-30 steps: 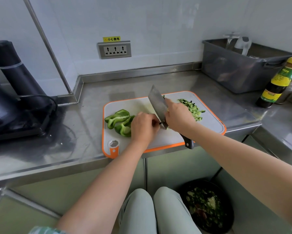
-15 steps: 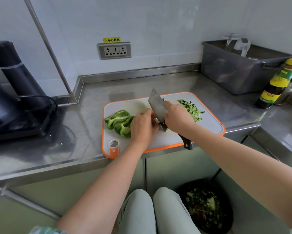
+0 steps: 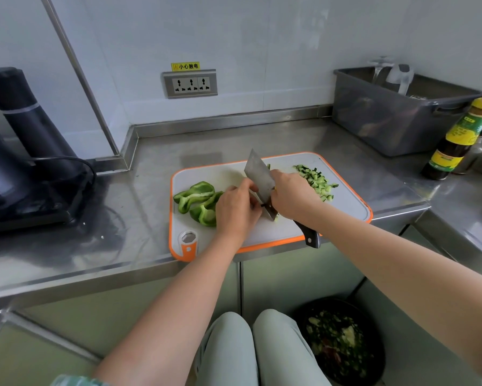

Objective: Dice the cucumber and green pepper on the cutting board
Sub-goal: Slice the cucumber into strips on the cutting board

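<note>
A white cutting board [image 3: 345, 201] with an orange rim lies on the steel counter. Green pepper pieces [image 3: 196, 200] sit on its left part. Diced cucumber [image 3: 316, 179] is piled at its far right. My right hand [image 3: 290, 196] grips a cleaver [image 3: 258, 174] by the handle, blade tilted with its heel on the board. My left hand [image 3: 237, 208] is beside the blade, its fingers curled and reaching to the blade's left face. Whatever lies under my left fingers is hidden.
A grey plastic tub [image 3: 395, 118] stands at the back right, a dark sauce bottle [image 3: 457, 140] beside it. A black appliance with a cable [image 3: 19, 162] fills the left counter. A wall socket [image 3: 190, 84] is behind. A black bin with scraps [image 3: 343, 346] sits below.
The cleaver has dropped slightly and my left fingers have moved up against the blade's side. The pepper and the cucumber pile have not moved.
</note>
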{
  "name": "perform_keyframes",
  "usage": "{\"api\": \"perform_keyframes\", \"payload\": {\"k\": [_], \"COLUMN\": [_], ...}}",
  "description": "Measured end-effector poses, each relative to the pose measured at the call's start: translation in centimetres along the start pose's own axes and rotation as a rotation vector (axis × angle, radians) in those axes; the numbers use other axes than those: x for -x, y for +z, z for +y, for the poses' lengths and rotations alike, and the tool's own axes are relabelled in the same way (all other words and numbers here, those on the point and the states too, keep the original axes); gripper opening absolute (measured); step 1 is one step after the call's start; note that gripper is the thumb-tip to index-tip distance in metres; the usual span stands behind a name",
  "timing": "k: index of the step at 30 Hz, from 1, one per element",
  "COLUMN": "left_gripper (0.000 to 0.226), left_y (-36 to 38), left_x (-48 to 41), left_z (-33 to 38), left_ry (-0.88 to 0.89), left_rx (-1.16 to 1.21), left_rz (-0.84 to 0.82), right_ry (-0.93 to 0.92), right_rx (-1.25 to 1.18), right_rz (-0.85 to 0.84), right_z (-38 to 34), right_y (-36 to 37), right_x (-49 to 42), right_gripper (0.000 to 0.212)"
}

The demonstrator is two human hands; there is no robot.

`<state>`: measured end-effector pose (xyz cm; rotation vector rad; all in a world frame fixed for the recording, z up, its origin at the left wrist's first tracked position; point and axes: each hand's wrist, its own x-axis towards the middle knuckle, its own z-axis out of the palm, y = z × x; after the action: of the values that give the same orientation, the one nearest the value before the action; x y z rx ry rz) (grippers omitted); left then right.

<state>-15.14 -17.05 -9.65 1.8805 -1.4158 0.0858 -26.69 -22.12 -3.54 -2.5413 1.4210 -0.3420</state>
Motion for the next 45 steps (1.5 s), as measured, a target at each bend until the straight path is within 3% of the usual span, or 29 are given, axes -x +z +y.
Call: {"api": "perform_keyframes", "payload": {"k": [4, 11, 20, 26, 31, 36, 45], "left_gripper": [0.028, 0.03, 0.03, 0.032, 0.03, 0.029, 0.027], "left_y": [0.0, -0.1, -0.1, -0.1, -0.2, -0.1, -0.1], "left_x": [0.0, 0.1, 0.1, 0.1, 0.1, 0.1, 0.1], "left_z": [-0.1, 0.0, 0.1, 0.0, 0.1, -0.2, -0.2], "left_ry": [-0.002, 0.001, -0.003, -0.017, 0.003, 0.001, -0.002], "left_rx": [0.013, 0.04, 0.028, 0.045, 0.059, 0.077, 0.073], "left_rz": [0.005, 0.019, 0.01, 0.009, 0.001, 0.011, 0.012], "right_ry": [0.011, -0.01, -0.012, -0.01, -0.004, 0.012, 0.002], "right_rx": [-0.051, 0.036, -0.069, 0.016, -0.002, -0.092, -0.014], "right_rz": [0.053, -0.087, 0.099, -0.064, -0.027, 0.035, -0.075], "right_z": [0.5, -0.4, 0.7, -0.3, 0.0, 0.7, 0.0], "right_y": [-0.1, -1.4, 0.1, -1.0, 0.3, 0.2, -0.8], "right_x": [-0.7, -0.2, -0.3, -0.2, -0.1, -0.5, -0.2], "right_gripper": [0.032, 0.026, 0.03, 0.021, 0.03, 0.027, 0.023]}}
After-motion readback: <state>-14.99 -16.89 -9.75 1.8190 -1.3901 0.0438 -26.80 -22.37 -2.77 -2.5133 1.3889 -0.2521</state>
